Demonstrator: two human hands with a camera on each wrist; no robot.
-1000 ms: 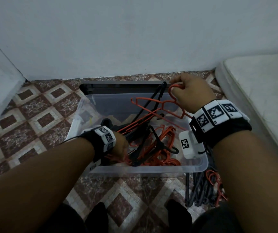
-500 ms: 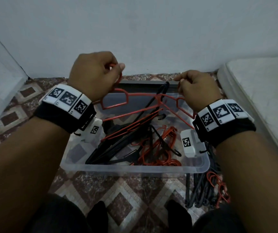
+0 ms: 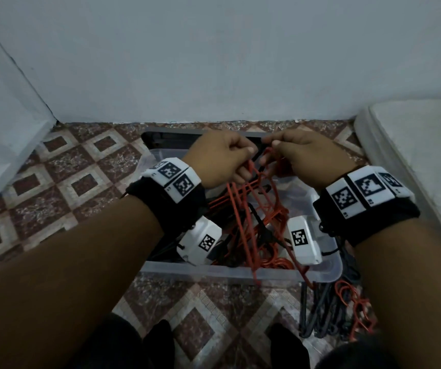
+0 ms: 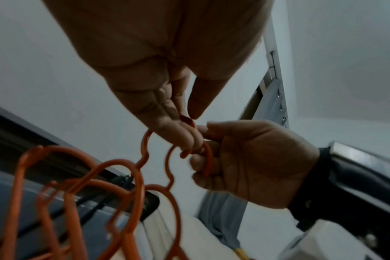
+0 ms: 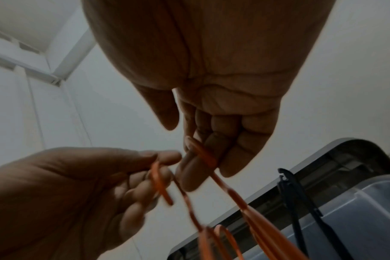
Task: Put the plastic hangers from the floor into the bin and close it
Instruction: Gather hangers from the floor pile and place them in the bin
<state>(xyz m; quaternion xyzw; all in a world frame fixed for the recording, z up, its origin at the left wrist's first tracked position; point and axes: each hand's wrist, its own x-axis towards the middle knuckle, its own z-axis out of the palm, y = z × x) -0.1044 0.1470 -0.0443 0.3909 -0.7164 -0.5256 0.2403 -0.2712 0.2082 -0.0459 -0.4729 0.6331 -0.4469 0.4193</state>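
Both hands are raised over the far part of the clear plastic bin (image 3: 240, 272), almost touching. The hook of one orange hanger (image 4: 145, 146) is pinched by the left hand (image 3: 219, 161) between thumb and curled fingers (image 4: 180, 133). The hook of a second orange hanger (image 5: 225, 190) is gripped by the right hand (image 3: 307, 158) in curled fingers. The two hooks appear to be interlocked, though motion blur leaves this uncertain. The bodies of both hangers are hung down into the bin, their low ends reaching past its near rim.

A tangle of orange and black hangers (image 3: 254, 235) is held in the bin. A further pile of hangers (image 3: 339, 312) is left on the tiled floor (image 3: 54, 182), just beside the bin's near right corner. A dark lid (image 3: 166, 135) is seen lying behind the bin, against the wall. A white mattress (image 3: 421, 145) is noted at the right.
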